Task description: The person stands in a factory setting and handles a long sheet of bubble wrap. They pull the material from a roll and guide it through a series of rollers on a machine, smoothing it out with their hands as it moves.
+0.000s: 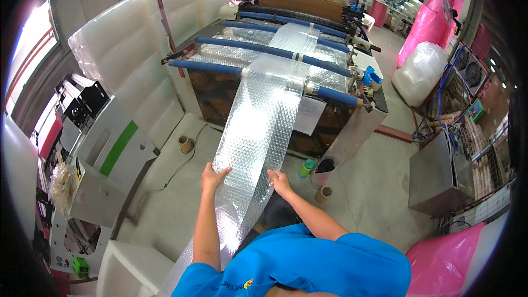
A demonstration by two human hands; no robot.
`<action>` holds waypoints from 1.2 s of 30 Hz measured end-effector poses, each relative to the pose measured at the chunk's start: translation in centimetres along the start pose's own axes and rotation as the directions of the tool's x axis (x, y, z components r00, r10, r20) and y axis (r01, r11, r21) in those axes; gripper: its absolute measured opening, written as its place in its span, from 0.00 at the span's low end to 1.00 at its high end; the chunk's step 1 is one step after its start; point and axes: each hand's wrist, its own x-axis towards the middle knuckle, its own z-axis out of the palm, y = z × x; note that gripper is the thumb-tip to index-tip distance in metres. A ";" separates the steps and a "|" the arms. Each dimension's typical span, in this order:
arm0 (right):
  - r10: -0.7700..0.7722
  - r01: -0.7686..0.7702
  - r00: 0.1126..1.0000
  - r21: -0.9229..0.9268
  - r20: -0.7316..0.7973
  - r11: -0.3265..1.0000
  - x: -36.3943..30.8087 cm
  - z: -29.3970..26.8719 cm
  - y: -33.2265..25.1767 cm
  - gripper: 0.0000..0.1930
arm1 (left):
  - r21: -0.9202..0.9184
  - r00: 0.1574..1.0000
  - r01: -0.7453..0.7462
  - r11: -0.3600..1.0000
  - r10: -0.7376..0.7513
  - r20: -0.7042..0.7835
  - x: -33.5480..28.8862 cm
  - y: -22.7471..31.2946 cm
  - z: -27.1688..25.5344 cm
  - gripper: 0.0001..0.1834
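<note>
A long strip of silvery, clear bubble wrap (252,126) runs from the blue rollers (212,68) of a machine down toward my body and past my left side. My left hand (213,177) grips its left edge, the thumb lying over the top face. On the opposite edge my right hand (279,182) holds the wrap, its thumb on top as well. The fingers of both hands are mostly hidden beneath the sheet. Between my hands the wrap slopes downward, with a lengthwise fold along its right part.
A white and grey machine (104,148) stands at my left. Cardboard tubes (185,143) and a green container (306,168) are on the floor. To the right are a metal cabinet (437,173) and pink rolls (432,22). A white chair (129,269) is close at lower left.
</note>
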 end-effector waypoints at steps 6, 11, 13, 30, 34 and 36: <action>0.018 -0.019 1.000 -0.208 -0.009 0.978 -0.2 0.1 -2.7 0.22 | 0.066 0.997 0.069 0.995 -0.071 0.031 0.7 -0.8 0.7 0.39; 0.097 -0.101 0.994 -0.087 -0.049 0.991 -0.5 0.6 -1.8 0.24 | 0.056 0.988 0.092 0.994 -0.098 0.118 1.6 -1.5 1.8 0.37; 0.069 -0.081 0.995 -0.183 -0.072 0.980 0.0 0.3 -1.0 0.24 | 0.067 0.996 0.034 0.997 -0.040 0.083 2.4 -2.7 2.9 0.39; 0.106 -0.131 0.985 -0.200 -0.133 0.971 3.0 0.5 1.9 0.21 | -0.256 0.961 -0.032 0.966 0.100 0.258 7.0 -7.0 8.4 0.34; 0.116 -0.133 0.987 -0.159 -0.109 0.978 2.6 0.7 1.7 0.21 | 0.063 0.984 -0.060 0.996 0.048 0.174 7.0 -8.2 8.7 0.35; 0.182 -0.191 0.980 -0.127 -0.084 0.973 2.6 0.6 1.7 0.21 | 0.136 0.989 -0.020 0.991 0.000 0.145 7.2 -10.9 9.5 0.34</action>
